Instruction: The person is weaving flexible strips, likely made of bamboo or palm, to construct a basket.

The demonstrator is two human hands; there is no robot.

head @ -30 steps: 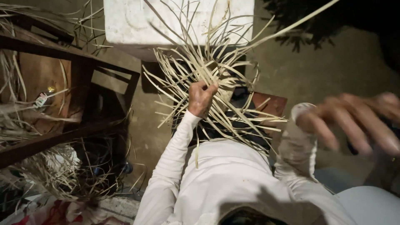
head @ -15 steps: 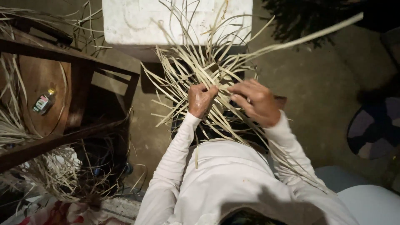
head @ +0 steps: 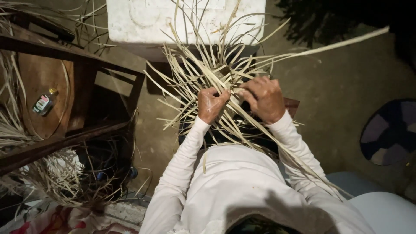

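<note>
Two hands: left hand (head: 211,104), right hand (head: 263,99) pinching pale strips (head: 203,69) | white box (head: 143,21) beyond | labelled bottle (head: 44,102) far left

Floor (head: 346,86): bare, brown, dimly lit. On it: white foam box (head: 143,21) at the far edge; dark wooden frame (head: 86,78) at left; loose pale straw strips (head: 65,182) heaped at lower left; round dark patterned mat (head: 390,130) at right.

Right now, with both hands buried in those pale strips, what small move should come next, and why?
Probably tuck the strip pinched by the left hand under the neighbouring one that the right hand presses down. Both hands meet at the woven centre of the pale strips, whose loose ends fan outward unwoven.
</note>
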